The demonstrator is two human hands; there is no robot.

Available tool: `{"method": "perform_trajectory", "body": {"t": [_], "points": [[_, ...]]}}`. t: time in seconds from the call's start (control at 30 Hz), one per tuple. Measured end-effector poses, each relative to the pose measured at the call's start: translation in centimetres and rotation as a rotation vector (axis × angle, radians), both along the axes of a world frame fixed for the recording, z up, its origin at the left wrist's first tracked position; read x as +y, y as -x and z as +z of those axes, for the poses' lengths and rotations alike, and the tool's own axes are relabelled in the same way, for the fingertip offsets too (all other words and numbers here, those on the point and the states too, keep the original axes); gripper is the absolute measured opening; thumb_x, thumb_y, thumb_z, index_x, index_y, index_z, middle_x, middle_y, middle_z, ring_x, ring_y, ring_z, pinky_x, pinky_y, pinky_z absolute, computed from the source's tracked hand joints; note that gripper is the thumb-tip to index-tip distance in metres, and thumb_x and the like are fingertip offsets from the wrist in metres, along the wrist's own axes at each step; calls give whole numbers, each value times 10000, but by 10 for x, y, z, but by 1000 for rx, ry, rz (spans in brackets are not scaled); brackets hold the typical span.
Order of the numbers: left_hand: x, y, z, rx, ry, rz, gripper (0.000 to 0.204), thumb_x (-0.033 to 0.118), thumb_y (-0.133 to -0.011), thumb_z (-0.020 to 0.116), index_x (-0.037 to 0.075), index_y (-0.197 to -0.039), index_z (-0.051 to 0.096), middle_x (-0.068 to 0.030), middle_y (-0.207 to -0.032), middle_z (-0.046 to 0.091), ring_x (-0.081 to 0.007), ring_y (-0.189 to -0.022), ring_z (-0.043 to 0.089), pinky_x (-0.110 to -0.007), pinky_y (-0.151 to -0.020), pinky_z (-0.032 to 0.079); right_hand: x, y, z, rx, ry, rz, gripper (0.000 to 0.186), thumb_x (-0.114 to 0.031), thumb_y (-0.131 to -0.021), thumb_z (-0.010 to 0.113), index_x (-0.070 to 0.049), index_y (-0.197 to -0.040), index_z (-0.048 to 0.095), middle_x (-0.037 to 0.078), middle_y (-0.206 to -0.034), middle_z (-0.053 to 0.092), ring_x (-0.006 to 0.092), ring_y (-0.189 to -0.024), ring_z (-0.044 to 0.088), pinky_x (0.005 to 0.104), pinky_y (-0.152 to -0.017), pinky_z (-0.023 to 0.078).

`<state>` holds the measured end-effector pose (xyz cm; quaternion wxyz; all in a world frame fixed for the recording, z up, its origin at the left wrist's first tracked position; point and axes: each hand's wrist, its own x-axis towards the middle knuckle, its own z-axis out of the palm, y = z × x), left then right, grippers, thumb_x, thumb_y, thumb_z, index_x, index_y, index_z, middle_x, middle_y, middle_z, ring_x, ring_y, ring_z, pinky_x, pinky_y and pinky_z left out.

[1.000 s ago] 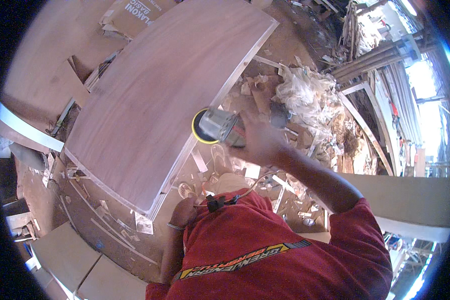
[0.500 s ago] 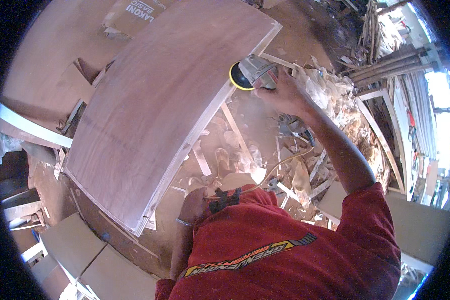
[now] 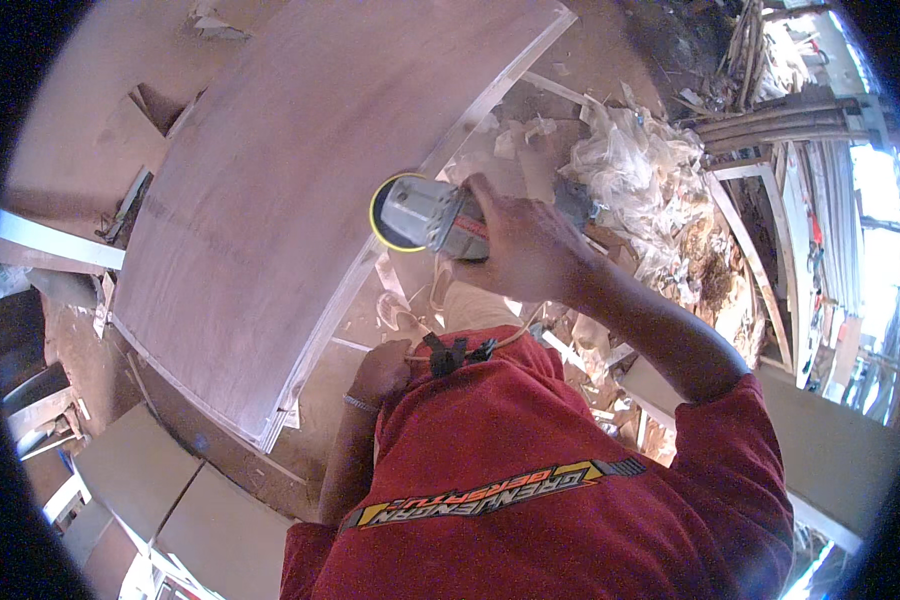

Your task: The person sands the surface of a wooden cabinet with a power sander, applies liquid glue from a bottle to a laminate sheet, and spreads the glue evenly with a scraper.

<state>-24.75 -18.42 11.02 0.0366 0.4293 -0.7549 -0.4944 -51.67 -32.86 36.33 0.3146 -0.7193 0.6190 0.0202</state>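
Note:
My right hand (image 3: 535, 240) is closed around a grey electric sander (image 3: 420, 215) with a yellow-rimmed round pad. The pad lies over the right long edge of a large reddish-brown wooden panel (image 3: 240, 200); whether it touches the surface, I cannot tell. Down at my waist, my left hand (image 3: 382, 370) is closed on a thin pale cord (image 3: 520, 335) that runs across the front of my red shirt. Its fingers show only in part. A lighter wooden strip (image 3: 355, 275) edges the panel on my side.
Crumpled clear plastic sheeting (image 3: 640, 160) and wood scraps litter the floor to the right. Stacked poles (image 3: 780, 125) and a leaning wooden frame (image 3: 760, 250) stand beyond. Brown boards (image 3: 140, 480) lie at lower left, and a white curved strip (image 3: 60, 240) is left of the panel.
The sander in my right hand has come nearer and to the left along the panel's edge. My left hand stays at my waist, and the view has shifted slightly.

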Motion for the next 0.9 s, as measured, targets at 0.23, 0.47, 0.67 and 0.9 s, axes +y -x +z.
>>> {"method": "perform_trajectory", "body": {"t": [0.23,0.47,0.67,0.9], "points": [[-34,32,-3,72,32,17,319,303,-901,534,-6,-950,595,-253,-893,635,-470,-917,622,-548,-788,483,-57,100,-20,65,156,-151,893,-409,-810,791,19,-1439,324,331,-1151,651,477,-1057,672,514,-915,546],[-92,117,16,-21,-7,82,357,351,-920,569,-4,-913,603,-253,-885,649,-463,-899,642,-540,-772,502,-134,198,-24,38,233,-160,765,-430,-825,778,42,-1314,427,320,-1140,656,465,-1032,681,512,-892,539],[-118,169,18,-100,38,71,256,263,-887,580,8,-874,609,-266,-863,652,-472,-861,651,-558,-758,510,-199,269,-16,78,259,-183,753,-438,-828,767,46,-1309,448,304,-1158,661,450,-1101,662,500,-939,518],[-131,196,34,-34,228,106,338,225,-930,582,-4,-1176,621,-278,-1200,643,-444,-1128,619,-518,-970,500,-251,320,-21,-45,330,-335,767,-432,-825,769,63,-1314,444,308,-1193,655,425,-1115,671,484,-939,532]]}}
